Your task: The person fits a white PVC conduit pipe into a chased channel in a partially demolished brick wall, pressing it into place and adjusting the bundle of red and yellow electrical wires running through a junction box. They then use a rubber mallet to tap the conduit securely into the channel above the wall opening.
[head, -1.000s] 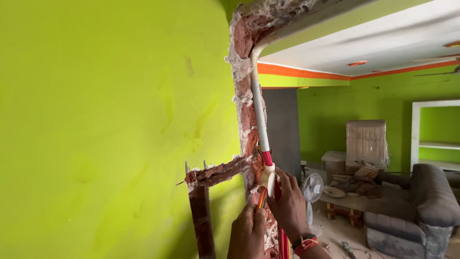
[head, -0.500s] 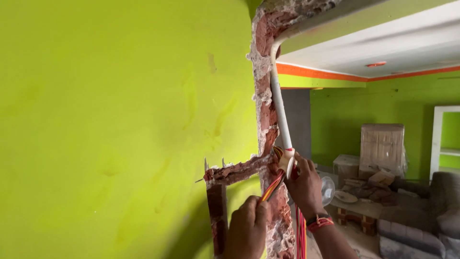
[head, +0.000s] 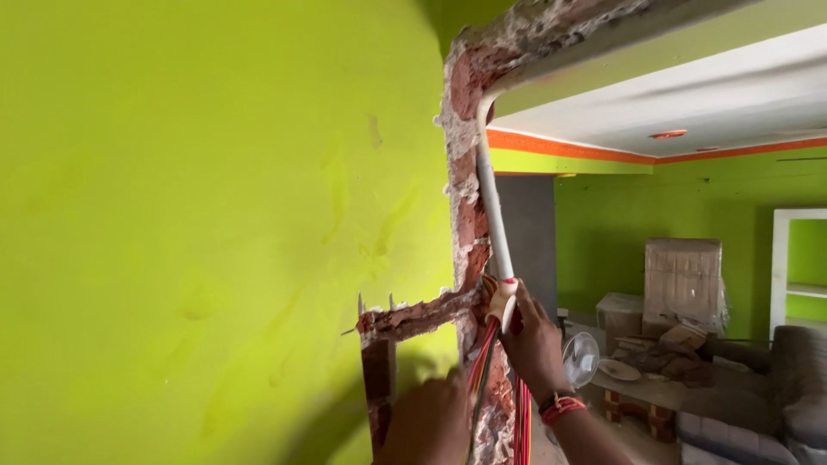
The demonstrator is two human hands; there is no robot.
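Head view: the right hand has its fingers clenched around the lower end of the white conduit pipe, which runs up a chased brick channel at the edge of the lime-green wall. The left hand sits low beside the bundle of red and yellow wires hanging from the pipe's mouth; whether its fingers grasp them I cannot tell

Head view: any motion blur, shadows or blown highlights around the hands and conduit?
Head view: left hand is smeared by motion blur at the bottom edge; right hand and white conduit are fairly sharp. A soft shadow falls on the green wall below the chased groove. The ceiling is bright, nearly washed out.
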